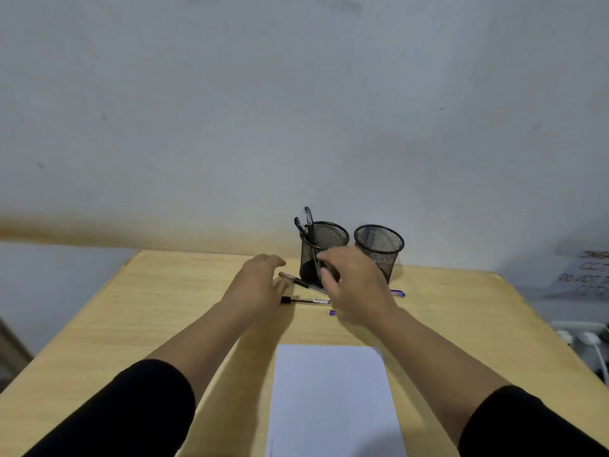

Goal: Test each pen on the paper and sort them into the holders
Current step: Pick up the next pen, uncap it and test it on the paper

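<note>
While both my hands reach over the loose pens on the table (164, 291), the step in hand is, as I judge it, picking one pen to carry back to the paper (333, 400) for testing. To do it well I should pinch a single barrel near its middle, lift it clear of its neighbours so none rolls, and avoid knocking the left mesh holder (324, 249), which stands just behind my fingers. My left hand (260, 285) hovers with its fingers relaxed and spread, the tips just beside the dark pen (298, 281) that lies aslant; whether they touch it I cannot tell. My right hand (356, 288) has its fingers curled, forefinger and thumb drawn towards each other in front of the left holder; whether they pinch a pen I cannot tell. A clear-barrelled pen (304, 301) lies between my two hands, and blue pen ends (398, 293) show past my right hand. Two pens (308, 222) already stand in the left holder; the right mesh holder (379, 250) looks empty
</note>
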Motion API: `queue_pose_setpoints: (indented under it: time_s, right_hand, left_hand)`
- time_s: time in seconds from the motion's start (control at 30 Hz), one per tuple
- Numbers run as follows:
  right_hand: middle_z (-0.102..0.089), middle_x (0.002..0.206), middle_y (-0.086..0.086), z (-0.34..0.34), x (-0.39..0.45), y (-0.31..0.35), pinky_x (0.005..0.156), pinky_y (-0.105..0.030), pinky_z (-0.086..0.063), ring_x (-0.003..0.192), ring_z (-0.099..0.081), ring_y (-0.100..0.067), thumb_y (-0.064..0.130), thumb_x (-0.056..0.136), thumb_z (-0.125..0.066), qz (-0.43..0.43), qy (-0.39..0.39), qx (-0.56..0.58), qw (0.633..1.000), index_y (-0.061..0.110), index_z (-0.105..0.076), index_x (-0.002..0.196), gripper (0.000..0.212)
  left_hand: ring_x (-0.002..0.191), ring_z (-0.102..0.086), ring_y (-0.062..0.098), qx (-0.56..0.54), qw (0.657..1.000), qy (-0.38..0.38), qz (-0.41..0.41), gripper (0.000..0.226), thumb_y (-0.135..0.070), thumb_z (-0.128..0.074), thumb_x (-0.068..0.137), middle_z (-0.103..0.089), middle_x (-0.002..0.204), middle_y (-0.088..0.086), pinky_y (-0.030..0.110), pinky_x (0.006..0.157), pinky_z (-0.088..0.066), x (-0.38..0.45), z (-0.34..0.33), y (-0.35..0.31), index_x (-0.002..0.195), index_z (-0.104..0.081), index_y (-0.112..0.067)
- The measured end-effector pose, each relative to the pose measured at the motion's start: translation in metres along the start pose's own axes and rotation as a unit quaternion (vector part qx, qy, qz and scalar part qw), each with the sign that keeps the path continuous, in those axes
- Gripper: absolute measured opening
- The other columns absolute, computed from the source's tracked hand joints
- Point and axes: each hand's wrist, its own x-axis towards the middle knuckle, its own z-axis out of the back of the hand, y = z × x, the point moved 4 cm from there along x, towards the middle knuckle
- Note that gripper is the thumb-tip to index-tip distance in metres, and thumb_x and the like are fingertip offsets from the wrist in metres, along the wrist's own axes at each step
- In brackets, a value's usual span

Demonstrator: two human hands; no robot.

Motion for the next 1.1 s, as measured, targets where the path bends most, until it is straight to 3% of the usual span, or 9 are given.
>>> queue_pose_setpoints:
  time_s: [0.27,0.43,0.57,0.67,0.73,0.8,0.9,0.97,1.1]
  right_hand:
    - [-0.063,0.119,0.001,-0.048,-0.028,-0.002,0.093,-0.03,-0.04,0.112,-0.048,-0.016,0.025,0.093,-0.05,-0.024,0.146,-0.051,0.988,0.019,-0.059,0.125,0.034]
    - [-0.064,0.109,0.001,-0.062,-0.023,-0.004,0.082,-0.025,-0.036,0.103,-0.046,-0.016,0.023,0.094,-0.048,-0.026,0.13,-0.062,0.989,0.019,-0.064,0.116,0.028]
    - [-0.064,0.105,0.002,-0.063,-0.015,-0.001,0.086,-0.029,-0.036,0.104,-0.046,-0.016,0.026,0.093,-0.05,-0.021,0.147,-0.063,0.987,0.021,-0.067,0.111,0.025]
    - [-0.066,0.093,0.006,-0.052,-0.012,0.003,0.08,-0.029,-0.044,0.091,-0.053,-0.012,0.027,0.088,-0.059,-0.109,0.133,0.058,0.983,0.023,-0.071,0.098,0.017]
    - [-0.065,0.075,0.007,-0.045,-0.013,0.003,0.066,-0.025,-0.045,0.072,-0.056,-0.009,0.024,0.079,-0.071,-0.252,0.093,0.251,0.93,0.021,-0.074,0.082,0.005]
    - [-0.059,0.063,0.004,-0.041,-0.02,0.007,0.053,-0.025,-0.04,0.057,-0.05,-0.012,0.022,0.074,-0.076,-0.37,0.061,0.404,0.834,0.018,-0.072,0.076,0.006]
    - [-0.055,0.062,0.002,-0.037,-0.034,0.022,0.042,-0.018,-0.029,0.047,-0.041,-0.008,0.021,0.08,-0.072,-0.444,0.046,0.53,0.721,0.014,-0.066,0.082,0.01]
    - [-0.055,0.064,0.0,-0.034,-0.039,0.038,0.039,-0.015,-0.031,0.045,-0.043,-0.004,0.015,0.085,-0.067,-0.421,0.046,0.576,0.699,0.011,-0.064,0.086,0.005]
    - [-0.056,0.064,-0.005,-0.022,-0.048,0.062,0.041,-0.013,-0.033,0.046,-0.046,-0.004,0.012,0.09,-0.06,-0.356,0.047,0.571,0.738,0.011,-0.06,0.08,0.009]
  left_hand:
    - [0.114,-0.049,0.02,0.028,0.999,0.037,-0.01,0.03,-0.022,-0.052,0.088,-0.059,0.117,0.004,0.033,0.093,-0.044,-0.018,-0.022,0.024,0.116,-0.06,-0.017]
    - [0.107,-0.051,0.02,0.003,1.0,0.026,0.004,0.023,-0.019,-0.051,0.09,-0.059,0.109,0.003,0.034,0.087,-0.045,-0.017,-0.028,0.036,0.11,-0.061,-0.019]
    - [0.099,-0.052,0.021,-0.019,1.0,0.007,0.018,0.017,-0.014,-0.05,0.09,-0.058,0.104,0.004,0.032,0.084,-0.045,-0.016,-0.026,0.041,0.103,-0.061,-0.016]
    - [0.084,-0.053,0.017,-0.086,0.995,-0.027,0.04,0.015,-0.012,-0.048,0.091,-0.06,0.092,0.002,0.019,0.068,-0.041,-0.019,-0.014,0.045,0.095,-0.062,-0.015]
    - [0.073,-0.051,0.012,-0.17,0.982,-0.038,0.073,0.017,-0.01,-0.047,0.092,-0.06,0.082,-0.002,0.009,0.058,-0.037,-0.024,-0.005,0.048,0.089,-0.063,-0.017]
    - [0.069,-0.05,0.013,-0.233,0.967,-0.041,0.093,0.016,-0.012,-0.049,0.092,-0.059,0.073,-0.003,0.013,0.059,-0.037,-0.031,0.001,0.047,0.085,-0.061,-0.02]
    - [0.068,-0.052,0.016,-0.302,0.948,-0.036,0.095,0.014,-0.014,-0.051,0.092,-0.058,0.07,-0.002,0.022,0.064,-0.039,-0.044,0.007,0.035,0.085,-0.061,-0.021]
    - [0.066,-0.052,0.013,-0.315,0.946,-0.026,0.079,0.012,-0.015,-0.053,0.091,-0.058,0.068,-0.003,0.022,0.064,-0.04,-0.054,0.011,0.024,0.086,-0.063,-0.02]
    - [0.064,-0.053,0.011,-0.324,0.945,-0.012,0.054,0.011,-0.015,-0.054,0.091,-0.058,0.069,-0.004,0.021,0.067,-0.043,-0.072,0.024,0.007,0.092,-0.065,-0.014]
